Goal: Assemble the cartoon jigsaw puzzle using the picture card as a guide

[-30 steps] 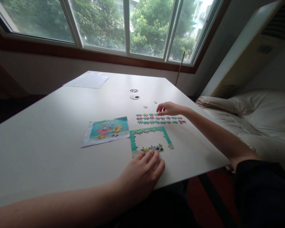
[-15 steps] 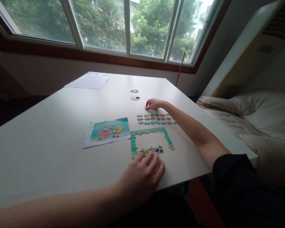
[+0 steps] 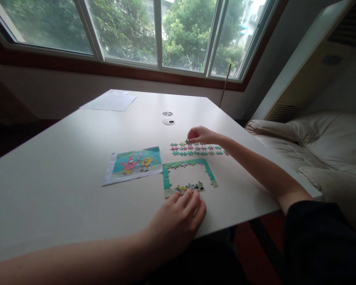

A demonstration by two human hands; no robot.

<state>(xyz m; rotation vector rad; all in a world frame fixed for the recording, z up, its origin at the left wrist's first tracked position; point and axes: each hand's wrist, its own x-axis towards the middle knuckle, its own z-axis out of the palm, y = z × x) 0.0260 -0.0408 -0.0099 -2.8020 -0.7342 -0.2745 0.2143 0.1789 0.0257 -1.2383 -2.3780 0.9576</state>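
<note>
- Green frame (image 3: 166,180): on the bench (image 3: 77,190), left hand (image 3: 178,217) curled at its six o'clock; cannot tell whether that grip holds anything.
- Piece (image 3: 187,141): pinched in the grip of the right hand (image 3: 201,135), twelve o'clock from the frame, by loose pieces (image 3: 190,148).
- Picture (image 3: 136,163): nine o'clock.
- Discs (image 3: 167,122): eleven o'clock, farther.

We pinch a puzzle piece (image 3: 187,141) in our right hand (image 3: 202,135) by the loose pieces (image 3: 203,149); our left hand (image 3: 179,215) rests at the puzzle border's (image 3: 166,180) lower edge.

Green puzzle border (image 3: 166,179) flat, gap lower right; loose pieces (image 3: 190,148) in three rows beyond; single piece (image 3: 187,141) held.
</note>
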